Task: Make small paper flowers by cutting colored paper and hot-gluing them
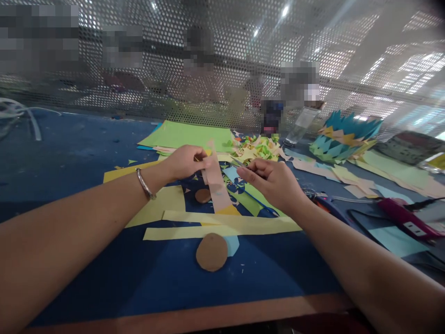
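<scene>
My left hand [187, 162], with a bracelet at the wrist, pinches a pale pink paper strip [215, 183] upright over the table. My right hand [271, 178] is closed round scissors [237, 161]; their metal blades point left toward the strip, and the fingers hide the handles. Whether the blades touch the paper I cannot tell. Below the strip lies a brown cardboard disc [203, 195]. Nearer to me, two pale yellow strips [229, 225] lie crosswise, with another cardboard disc [212, 253] just in front, partly over a light blue paper piece [233, 245].
Green paper sheets [187, 134] lie at the back beside a heap of paper scraps [259, 149]. A zigzag paper crown [344, 137] and a clear cup [301, 125] stand at the back right. A magenta power strip [405, 218] with cables lies right. Perforated metal mesh [156, 79] rises behind.
</scene>
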The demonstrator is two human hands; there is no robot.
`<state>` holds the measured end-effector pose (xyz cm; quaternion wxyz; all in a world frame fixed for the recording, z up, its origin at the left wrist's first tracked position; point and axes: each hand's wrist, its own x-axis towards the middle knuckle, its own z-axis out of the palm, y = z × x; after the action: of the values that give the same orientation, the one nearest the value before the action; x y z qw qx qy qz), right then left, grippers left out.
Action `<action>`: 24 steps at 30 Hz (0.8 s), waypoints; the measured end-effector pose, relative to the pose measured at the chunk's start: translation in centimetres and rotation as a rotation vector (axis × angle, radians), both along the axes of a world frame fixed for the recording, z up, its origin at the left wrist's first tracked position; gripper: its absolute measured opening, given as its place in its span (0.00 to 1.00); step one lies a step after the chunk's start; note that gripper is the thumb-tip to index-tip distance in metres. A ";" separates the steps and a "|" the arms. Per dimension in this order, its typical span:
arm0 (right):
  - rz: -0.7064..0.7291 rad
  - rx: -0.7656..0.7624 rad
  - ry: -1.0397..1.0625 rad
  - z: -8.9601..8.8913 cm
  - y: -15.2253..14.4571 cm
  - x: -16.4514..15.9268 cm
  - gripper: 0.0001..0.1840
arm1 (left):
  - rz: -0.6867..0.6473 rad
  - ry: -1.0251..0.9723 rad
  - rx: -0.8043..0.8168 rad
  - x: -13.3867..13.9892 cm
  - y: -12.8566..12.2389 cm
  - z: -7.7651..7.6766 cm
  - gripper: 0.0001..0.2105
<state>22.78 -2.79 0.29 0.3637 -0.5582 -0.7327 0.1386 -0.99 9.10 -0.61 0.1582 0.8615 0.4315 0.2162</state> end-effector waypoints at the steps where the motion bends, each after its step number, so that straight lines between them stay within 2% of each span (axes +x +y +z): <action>1: 0.004 -0.013 0.043 0.0 0.0 0.1 0.26 | 0.001 -0.099 0.013 0.1 -0.3 0.1 0.13; 5: 0.017 -0.030 0.188 -0.2 0.2 0.3 0.25 | -0.012 -0.492 -0.008 0.5 -1.3 1.1 0.11; 9: 0.019 -0.070 0.246 -0.3 0.5 0.2 0.23 | -0.003 -0.611 -0.053 0.8 -2.1 1.9 0.09; 14: 0.068 -0.151 0.267 -0.6 0.8 0.2 0.19 | 0.042 -0.816 -0.206 1.2 -2.1 1.8 0.06; 18: 0.079 -0.168 0.233 -1.0 1.0 0.3 0.13 | 0.090 -0.904 -0.251 1.2 -1.8 1.7 0.06; 24: 0.045 -0.124 0.332 -1.2 1.3 0.7 0.13 | 0.135 -0.867 -0.233 1.0 -1.8 1.8 0.07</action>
<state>23.45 -1.48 -0.94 0.4415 -0.5326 -0.6648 0.2819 -0.03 7.31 1.22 0.4057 0.6377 0.4021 0.5168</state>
